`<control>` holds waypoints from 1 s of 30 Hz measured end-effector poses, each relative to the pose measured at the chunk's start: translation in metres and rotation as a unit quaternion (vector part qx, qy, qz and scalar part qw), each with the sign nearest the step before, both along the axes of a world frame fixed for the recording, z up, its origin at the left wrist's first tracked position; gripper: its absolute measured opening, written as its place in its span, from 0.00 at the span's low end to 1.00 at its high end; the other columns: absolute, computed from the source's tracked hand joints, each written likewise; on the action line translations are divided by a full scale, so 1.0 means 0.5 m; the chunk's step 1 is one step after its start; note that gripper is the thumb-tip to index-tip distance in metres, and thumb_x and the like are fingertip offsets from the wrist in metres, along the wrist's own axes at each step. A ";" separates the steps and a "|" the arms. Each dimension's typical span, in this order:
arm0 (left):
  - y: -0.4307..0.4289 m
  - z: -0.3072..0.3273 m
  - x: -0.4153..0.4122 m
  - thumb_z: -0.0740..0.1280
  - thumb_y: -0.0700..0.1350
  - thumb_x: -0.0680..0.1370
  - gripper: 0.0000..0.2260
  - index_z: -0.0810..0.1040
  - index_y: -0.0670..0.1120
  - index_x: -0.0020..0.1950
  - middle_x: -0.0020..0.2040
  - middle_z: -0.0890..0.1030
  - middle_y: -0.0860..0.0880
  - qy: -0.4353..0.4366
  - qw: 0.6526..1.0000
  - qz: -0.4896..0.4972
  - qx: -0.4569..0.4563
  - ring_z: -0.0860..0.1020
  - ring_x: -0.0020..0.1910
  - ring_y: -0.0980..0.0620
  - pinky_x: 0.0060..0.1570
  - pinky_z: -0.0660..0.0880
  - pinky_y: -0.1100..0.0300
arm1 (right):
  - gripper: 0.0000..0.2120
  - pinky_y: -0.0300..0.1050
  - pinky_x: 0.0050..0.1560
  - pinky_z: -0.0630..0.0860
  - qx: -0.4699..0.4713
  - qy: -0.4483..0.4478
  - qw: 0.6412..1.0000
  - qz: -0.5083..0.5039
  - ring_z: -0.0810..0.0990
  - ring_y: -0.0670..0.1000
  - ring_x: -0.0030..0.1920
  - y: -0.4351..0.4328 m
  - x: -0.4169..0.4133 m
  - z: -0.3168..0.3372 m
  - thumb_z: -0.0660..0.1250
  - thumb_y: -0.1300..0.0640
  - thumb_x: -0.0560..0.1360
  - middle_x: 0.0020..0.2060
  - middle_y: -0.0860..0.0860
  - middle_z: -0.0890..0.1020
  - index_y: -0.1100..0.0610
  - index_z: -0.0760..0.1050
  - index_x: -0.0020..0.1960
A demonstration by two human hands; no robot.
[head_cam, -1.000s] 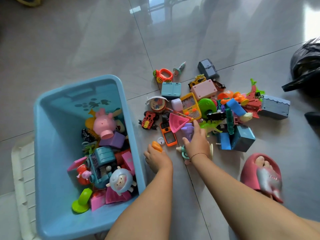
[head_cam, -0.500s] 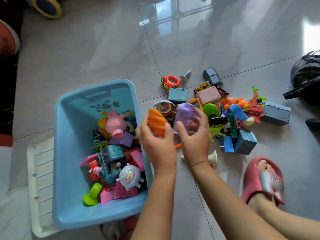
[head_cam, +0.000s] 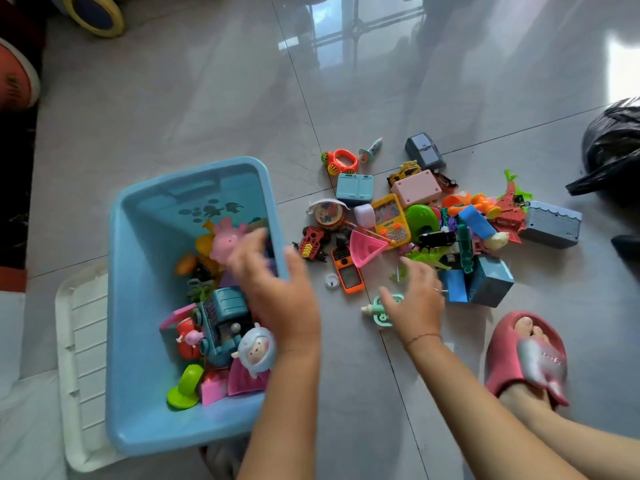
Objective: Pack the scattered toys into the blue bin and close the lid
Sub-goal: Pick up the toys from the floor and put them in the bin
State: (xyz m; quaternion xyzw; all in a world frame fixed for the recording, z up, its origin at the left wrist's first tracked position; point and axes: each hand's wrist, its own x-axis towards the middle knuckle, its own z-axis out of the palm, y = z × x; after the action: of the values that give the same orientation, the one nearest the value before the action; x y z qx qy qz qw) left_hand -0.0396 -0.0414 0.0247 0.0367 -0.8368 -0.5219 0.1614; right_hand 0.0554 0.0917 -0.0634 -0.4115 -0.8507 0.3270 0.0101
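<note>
The blue bin (head_cam: 145,341) stands open on the floor at the left, with several toys in its right half, among them a pink pig (head_cam: 227,239) and an orange toy (head_cam: 186,264). My left hand (head_cam: 277,292) hovers over the bin's right rim, fingers spread and holding nothing. My right hand (head_cam: 414,301) is over the floor with its fingers relaxed and empty, just above a mint green toy (head_cam: 382,308). A pile of scattered toys (head_cam: 433,223) lies to the right, including an orange toy phone (head_cam: 347,273). The white lid (head_cam: 83,368) lies under the bin's left side.
My foot in a pink slipper (head_cam: 526,358) stands at the lower right. A black plastic bag (head_cam: 613,150) sits at the right edge. A basketball (head_cam: 15,77) and a round yellow and blue object (head_cam: 93,13) lie at the upper left.
Both hands carried an orange toy and a purple toy to the bin and let them go. The left hand is now empty over the rim and the right has moved back over the floor.
</note>
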 end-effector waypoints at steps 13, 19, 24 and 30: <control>0.135 -0.297 0.146 0.70 0.51 0.72 0.34 0.58 0.50 0.75 0.74 0.61 0.49 -0.272 0.701 -0.496 -0.434 0.58 0.73 0.46 0.71 0.54 0.51 | 0.42 0.52 0.63 0.69 -0.116 -0.105 0.982 -0.101 0.71 0.57 0.59 -0.008 0.159 -0.147 0.76 0.52 0.63 0.60 0.55 0.67 0.51 0.61 0.73; 0.137 -0.307 0.108 0.70 0.46 0.72 0.26 0.66 0.49 0.68 0.63 0.69 0.47 -0.263 0.708 -0.466 -0.461 0.68 0.63 0.44 0.56 0.68 0.51 | 0.36 0.51 0.60 0.70 -0.097 -0.131 0.985 -0.063 0.70 0.57 0.57 0.034 0.119 -0.157 0.76 0.51 0.62 0.53 0.53 0.67 0.48 0.67 0.67; 0.114 -0.309 0.091 0.67 0.43 0.75 0.17 0.71 0.46 0.64 0.61 0.70 0.45 -0.328 0.732 -0.433 -0.411 0.68 0.62 0.42 0.52 0.72 0.50 | 0.22 0.50 0.56 0.71 -0.056 -0.149 0.987 -0.021 0.70 0.57 0.56 0.040 0.125 -0.171 0.73 0.52 0.66 0.51 0.54 0.69 0.51 0.72 0.57; 0.099 -0.247 0.124 0.64 0.47 0.78 0.08 0.77 0.46 0.53 0.50 0.79 0.45 -0.368 0.824 -0.330 -0.277 0.76 0.49 0.43 0.41 0.68 0.55 | 0.14 0.50 0.51 0.71 -0.052 -0.147 0.986 -0.068 0.70 0.58 0.54 0.019 0.144 -0.170 0.70 0.53 0.69 0.50 0.55 0.71 0.56 0.69 0.50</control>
State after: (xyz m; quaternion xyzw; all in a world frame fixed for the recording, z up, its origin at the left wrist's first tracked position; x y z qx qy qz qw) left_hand 0.0226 0.0082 -0.0987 -0.0985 -0.9058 -0.2377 -0.3366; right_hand 0.1276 0.1014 -0.1486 -0.5117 -0.7950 0.3053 -0.1137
